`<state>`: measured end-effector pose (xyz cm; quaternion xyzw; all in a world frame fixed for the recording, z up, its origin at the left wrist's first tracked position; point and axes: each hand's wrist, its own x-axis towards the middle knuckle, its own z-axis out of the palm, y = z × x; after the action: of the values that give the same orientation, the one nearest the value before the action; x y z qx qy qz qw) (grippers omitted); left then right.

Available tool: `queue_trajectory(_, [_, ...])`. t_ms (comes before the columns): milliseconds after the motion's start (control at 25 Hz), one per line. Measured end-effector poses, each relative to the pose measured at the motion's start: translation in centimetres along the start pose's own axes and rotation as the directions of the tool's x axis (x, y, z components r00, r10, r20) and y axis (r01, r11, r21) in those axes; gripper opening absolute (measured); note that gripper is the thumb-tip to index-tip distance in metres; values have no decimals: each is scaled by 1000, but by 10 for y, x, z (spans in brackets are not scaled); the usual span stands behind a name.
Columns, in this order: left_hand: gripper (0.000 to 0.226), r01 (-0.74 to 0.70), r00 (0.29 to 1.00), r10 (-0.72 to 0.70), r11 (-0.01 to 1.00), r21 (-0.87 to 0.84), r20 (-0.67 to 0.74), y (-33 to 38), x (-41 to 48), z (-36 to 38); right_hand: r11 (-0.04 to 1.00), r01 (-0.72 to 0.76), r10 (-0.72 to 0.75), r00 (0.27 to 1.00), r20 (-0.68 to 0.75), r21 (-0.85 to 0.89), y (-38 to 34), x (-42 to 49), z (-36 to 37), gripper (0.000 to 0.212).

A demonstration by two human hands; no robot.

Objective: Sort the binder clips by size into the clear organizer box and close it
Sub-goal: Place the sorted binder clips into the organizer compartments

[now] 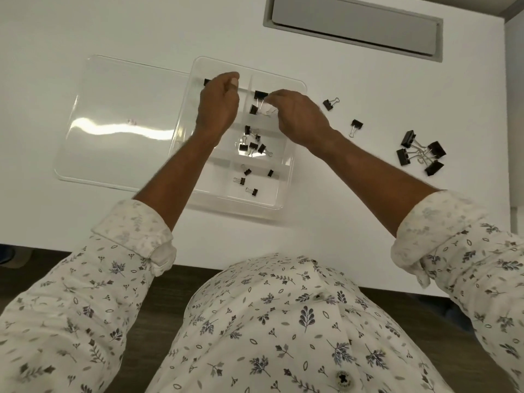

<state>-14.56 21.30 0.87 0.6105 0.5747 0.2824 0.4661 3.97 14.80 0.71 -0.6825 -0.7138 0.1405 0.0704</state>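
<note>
A clear organizer box [287, 177] lies open on the white table, its lid [122, 123] flat to the left. Both hands hover over its far compartments. My left hand [219, 104] is curled, and a black clip [207, 81] shows just beyond its knuckles; whether it is held I cannot tell. My right hand [297, 117] pinches the wire handles of a medium binder clip [261, 95] over the far right compartment, above another clip [253, 109]. Several small clips [252, 147] lie in the middle compartment and several tiny ones [247, 181] in the near one.
Loose on the table right of the box are two medium clips [329, 104] [356, 125] and a pile of large clips [422, 154]. A grey recessed panel [354, 24] sits at the far edge. The table's near edge runs just before my body.
</note>
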Motion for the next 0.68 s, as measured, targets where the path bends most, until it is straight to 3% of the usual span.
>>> queue_trajectory(280, [37, -238, 957, 224, 970, 56, 183, 23, -36, 65, 985, -122, 150, 954, -259, 123, 63, -64, -8, 56])
queue_trajectory(440, [37, -311, 916, 259, 941, 134, 307, 32, -47, 100, 971, -237, 237, 969, -75, -1, 116, -95, 1, 60])
queue_trajectory(520, [36, -397, 896, 334, 897, 194, 293, 36, -53, 113, 971, -235, 236, 971, 24, -50, 140, -105, 9, 60])
queue_trajectory(600, [33, -464, 884, 432, 856, 229, 179, 40, -56, 127, 975, -218, 219, 975, 31, -32, 154, -116, 17, 56])
queue_trajectory(680, [32, -467, 884, 439, 852, 238, 160, 48, -56, 141, 981, -196, 196, 979, -51, -1, 153, -128, 22, 41])
